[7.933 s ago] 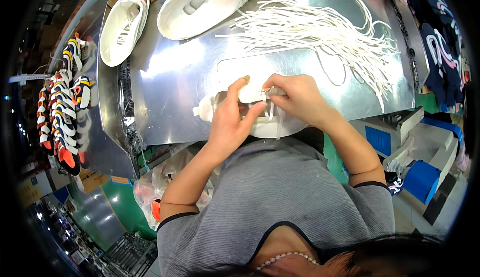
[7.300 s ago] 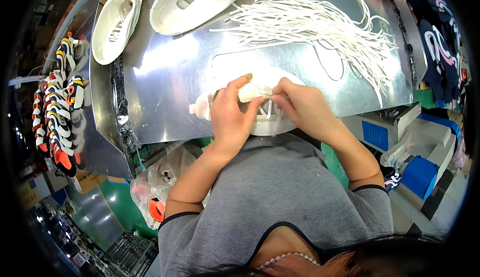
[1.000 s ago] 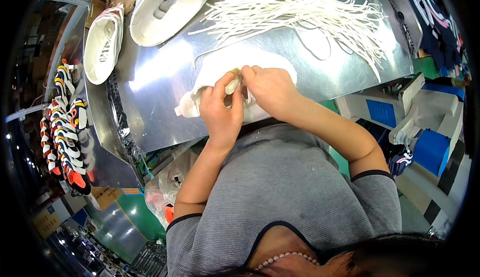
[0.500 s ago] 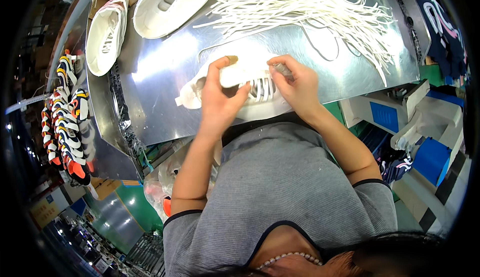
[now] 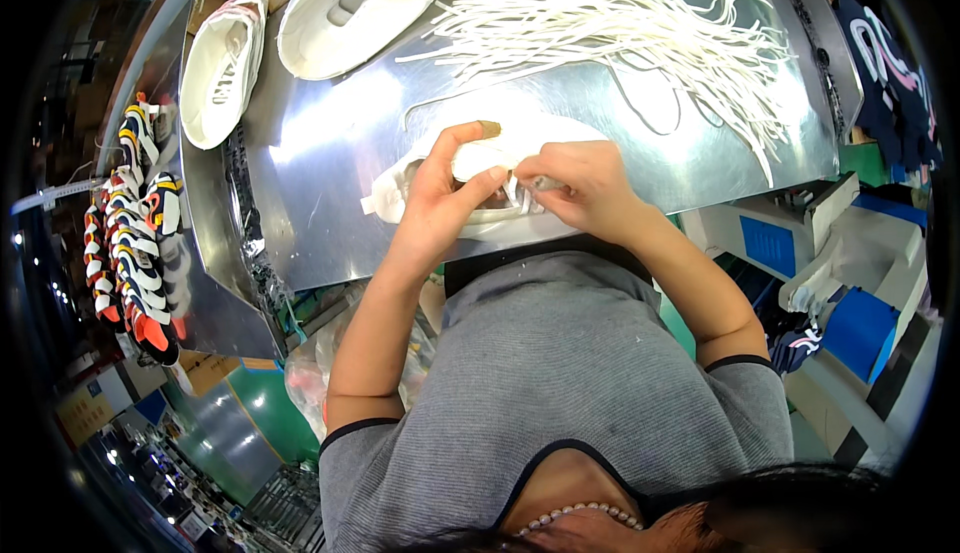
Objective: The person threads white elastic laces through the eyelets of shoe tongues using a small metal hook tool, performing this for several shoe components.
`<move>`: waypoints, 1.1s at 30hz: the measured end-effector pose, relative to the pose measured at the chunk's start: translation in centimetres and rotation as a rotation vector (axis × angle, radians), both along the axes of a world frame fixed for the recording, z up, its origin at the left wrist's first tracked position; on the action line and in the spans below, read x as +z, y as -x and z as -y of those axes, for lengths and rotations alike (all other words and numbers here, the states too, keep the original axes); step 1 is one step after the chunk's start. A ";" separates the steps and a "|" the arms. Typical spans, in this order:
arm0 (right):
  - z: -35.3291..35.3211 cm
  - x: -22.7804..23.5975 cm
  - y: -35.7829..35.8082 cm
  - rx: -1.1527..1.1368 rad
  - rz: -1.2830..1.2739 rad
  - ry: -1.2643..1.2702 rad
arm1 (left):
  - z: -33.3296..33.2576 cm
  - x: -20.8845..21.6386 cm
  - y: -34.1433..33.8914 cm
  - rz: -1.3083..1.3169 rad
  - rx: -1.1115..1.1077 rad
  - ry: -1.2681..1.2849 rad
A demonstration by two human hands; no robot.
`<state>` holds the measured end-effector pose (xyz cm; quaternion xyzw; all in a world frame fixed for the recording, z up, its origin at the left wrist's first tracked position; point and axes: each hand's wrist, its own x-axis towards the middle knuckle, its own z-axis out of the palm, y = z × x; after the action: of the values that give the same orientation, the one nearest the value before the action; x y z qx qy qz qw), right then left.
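A white shoe [image 5: 482,160] lies on its side on the metal table in front of me, heel end to the left. My left hand [image 5: 443,188] is closed round its opening, thumb by the lacing and index finger over the top. That index fingertip carries a tan wrapping. At the lace rows, my right hand [image 5: 585,188] pinches close to the left thumb. A small silvery-grey piece [image 5: 545,183] shows between its fingers; its kind is too small to tell. White laces cross the shoe's throat, partly covered by the fingers.
A heap of loose white laces [image 5: 610,28] spreads over the back of the metal table [image 5: 330,218]. Two more white shoes stand at the back left, a smaller one [image 5: 222,78] and a larger one [image 5: 315,28]. Colourful shoes [image 5: 135,243] hang in rows farther left.
My right hand has moved left and nearer to me, from the shoe's far edge to the laces beside my left thumb. The left hand keeps its hold.
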<state>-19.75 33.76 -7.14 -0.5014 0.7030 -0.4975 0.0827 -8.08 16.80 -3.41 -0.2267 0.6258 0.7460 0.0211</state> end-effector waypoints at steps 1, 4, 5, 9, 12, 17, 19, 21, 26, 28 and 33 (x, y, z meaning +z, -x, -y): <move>-0.6 0.7 -0.4 0.031 0.077 -0.018 | 0.0 -0.1 0.0 0.012 -0.006 -0.002; -2.2 3.3 -2.7 0.199 0.084 0.174 | 0.2 -1.0 0.6 0.000 0.004 0.004; -2.5 4.2 -3.4 0.270 0.095 0.233 | 0.3 -1.3 0.7 -0.008 0.014 0.006; -2.6 4.7 -4.1 0.336 0.162 0.282 | 0.0 -1.4 1.2 0.041 -0.001 0.029; -1.9 3.0 -3.9 0.105 -0.034 0.266 | -0.2 -1.1 1.3 0.003 0.002 0.040; -1.1 -0.6 -2.0 -0.120 -0.348 0.123 | 0.2 -0.1 0.3 -0.012 -0.132 0.245; -1.1 -0.9 -1.9 -0.096 -0.400 0.122 | 0.1 0.3 -0.6 -0.067 -0.183 0.383; -1.0 -1.1 -1.9 -0.073 -0.434 0.143 | -0.4 1.1 -2.2 -0.108 -0.213 0.576; -1.4 -0.7 -1.4 0.028 -0.512 0.110 | -0.9 1.5 -4.8 -0.203 -0.181 0.829; -1.4 -0.4 -1.3 0.051 -0.531 0.105 | -1.3 1.3 -4.4 -0.179 -0.217 0.853; -1.8 0.7 -1.2 0.102 -0.575 0.024 | -2.4 0.7 -3.4 -0.074 -0.277 1.026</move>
<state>-18.53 35.60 -6.44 -0.6574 0.6656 -0.3385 -0.1009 -4.64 19.18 -2.73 -0.0965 0.9347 0.3416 -0.0163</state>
